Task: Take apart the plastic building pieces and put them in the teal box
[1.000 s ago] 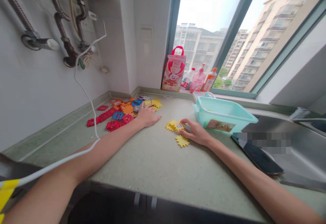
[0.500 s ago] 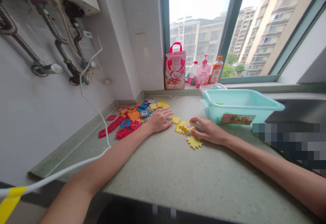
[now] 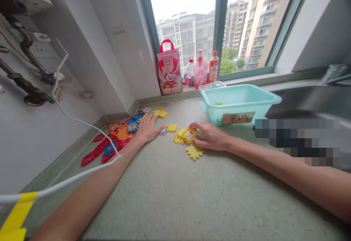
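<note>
My left hand [image 3: 148, 129] lies with fingers spread on the edge of a pile of plastic interlocking tiles in orange, blue, red and grey; yellow tiles [image 3: 161, 113] lie just past its fingertips. A grey tile [image 3: 163, 130] rests beside its thumb. My right hand [image 3: 210, 135] has thumb and fingers closed on the edges of a yellow window tile [image 3: 189, 134]. That tile overlaps other yellow tiles [image 3: 178, 138] on the counter. Nearby are a plain yellow tile [image 3: 172, 127] and, below the right hand's thumb, another toothed yellow tile [image 3: 195, 152].
A turquoise plastic bin [image 3: 241, 100] with something green inside stands behind my right hand, beside the sink [image 3: 309, 102]. A pink bag [image 3: 169, 72] and several bottles line the window sill. A white cable [image 3: 82, 175] hangs across the left side, above my forearm.
The view has swung right, so everything appears further left. My left hand has shifted slightly left over the pile, showing more of the grey tile. My right hand stays at the yellow window tile.
</note>
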`<state>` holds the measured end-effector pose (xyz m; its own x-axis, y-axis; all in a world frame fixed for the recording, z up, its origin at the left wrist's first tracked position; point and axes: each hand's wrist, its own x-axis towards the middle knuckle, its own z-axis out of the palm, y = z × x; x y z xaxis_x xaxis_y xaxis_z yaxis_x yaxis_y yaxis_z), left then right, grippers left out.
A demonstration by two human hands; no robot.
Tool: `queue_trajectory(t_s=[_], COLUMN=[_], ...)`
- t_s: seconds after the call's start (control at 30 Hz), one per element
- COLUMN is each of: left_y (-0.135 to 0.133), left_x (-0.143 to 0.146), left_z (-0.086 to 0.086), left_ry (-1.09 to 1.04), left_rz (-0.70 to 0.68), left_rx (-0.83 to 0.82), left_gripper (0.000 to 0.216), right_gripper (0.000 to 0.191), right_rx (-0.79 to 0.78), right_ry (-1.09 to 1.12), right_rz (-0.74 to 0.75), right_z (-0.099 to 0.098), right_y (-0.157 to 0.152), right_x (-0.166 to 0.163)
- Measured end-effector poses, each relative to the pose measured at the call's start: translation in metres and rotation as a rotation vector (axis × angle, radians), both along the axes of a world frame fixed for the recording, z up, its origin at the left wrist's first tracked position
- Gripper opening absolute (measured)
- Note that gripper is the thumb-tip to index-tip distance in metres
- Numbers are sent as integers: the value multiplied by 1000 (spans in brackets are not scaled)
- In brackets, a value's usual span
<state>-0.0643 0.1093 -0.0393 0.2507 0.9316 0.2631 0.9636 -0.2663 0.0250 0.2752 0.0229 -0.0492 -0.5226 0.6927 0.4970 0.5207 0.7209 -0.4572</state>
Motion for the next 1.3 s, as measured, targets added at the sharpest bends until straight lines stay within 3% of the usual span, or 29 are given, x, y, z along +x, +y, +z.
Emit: queue_trajectory(t_s=[0.33,0.53,0.63,0.73,0.83,1.13,1.3], left_y=[1,-12,-14,-9,0,7,1], left_x=[2,8,7,4,2,8,9], left_z=[-1,15,18,13,6,3,3], left_ry=[-10,-105,-142,-229,-275,-95,-41], left_rz=[-127,-508,-600,-550,-401,-75,72], left_rx=[59,-55,-95,-55,1,-179,-110], left_gripper=[57,50,55,64,75,90,98], right_gripper=[37,37,37,37,37,36,34], right_rx=[23,24,30,44,53,83,92], right_ry=[-112,-114,-113,-130,-142,-157,-173], right_rz=[10,23,31,22,15,15,7], right_z=[7,6,6,6,6,6,8], right_y=[1,0,0,-1,-1,2,2], right_x=[-2,-1,-2,-3,-3,-5,-7])
